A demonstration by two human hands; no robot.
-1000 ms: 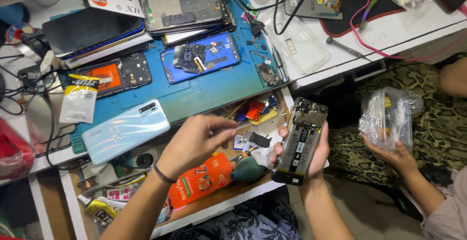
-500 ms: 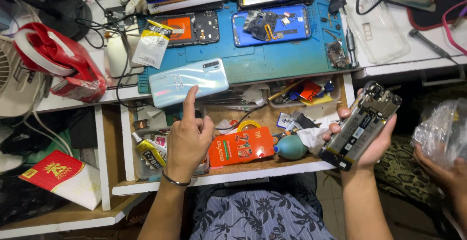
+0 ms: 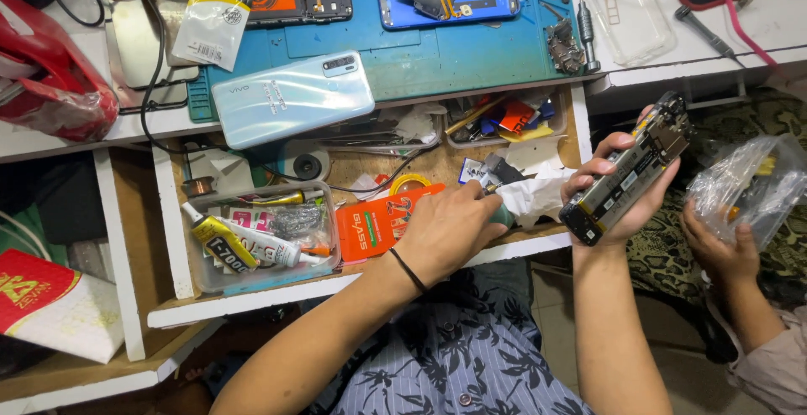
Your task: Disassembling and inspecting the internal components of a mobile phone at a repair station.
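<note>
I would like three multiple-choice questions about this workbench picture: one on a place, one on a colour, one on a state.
1. Where does the pale phone back lie?
A. on the blue mat's front edge
B. inside the glue tub
C. on the floor

2. What colour is the flat packet beside the left hand?
A. green
B. orange
C. black

3. How is the opened phone held?
A. lying on the mat
B. gripped in the right hand, over the lap
C. hanging by a cable

Answers:
1 A: the pale phone back rests on the blue mat.
2 B: the packet by the left hand is orange.
3 B: the right hand wraps the opened phone.
</note>
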